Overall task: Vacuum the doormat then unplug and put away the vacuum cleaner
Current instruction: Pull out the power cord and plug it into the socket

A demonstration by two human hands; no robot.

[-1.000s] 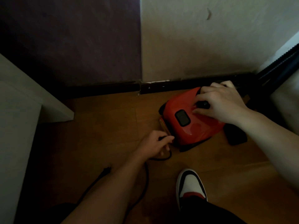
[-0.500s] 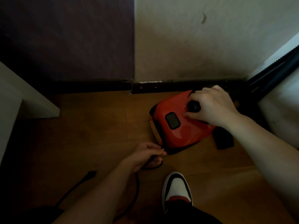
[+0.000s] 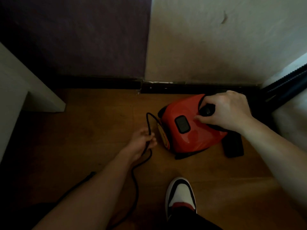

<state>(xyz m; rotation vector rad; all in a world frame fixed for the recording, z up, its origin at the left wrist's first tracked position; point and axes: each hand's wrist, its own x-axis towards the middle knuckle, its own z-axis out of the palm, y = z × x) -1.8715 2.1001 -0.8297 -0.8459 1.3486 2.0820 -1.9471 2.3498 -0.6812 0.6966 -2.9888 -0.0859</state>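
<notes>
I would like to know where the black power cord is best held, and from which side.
Probably the slack run beside the red vacuum cleaner, where the left hand holds the power cord. Come from above on the left: there it loops slack, clear of the casing.

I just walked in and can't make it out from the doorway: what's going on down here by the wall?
A person bends over a red plastic canister vacuum cleaner on the wooden floor by the wall. Their right hand sits on top of it, fingers curled around a black knob. Their left hand grips the thin black power cord, which loops beside the vacuum's end. What looks like the plug lies loose on the floor, so it seems unplugged.
</notes>
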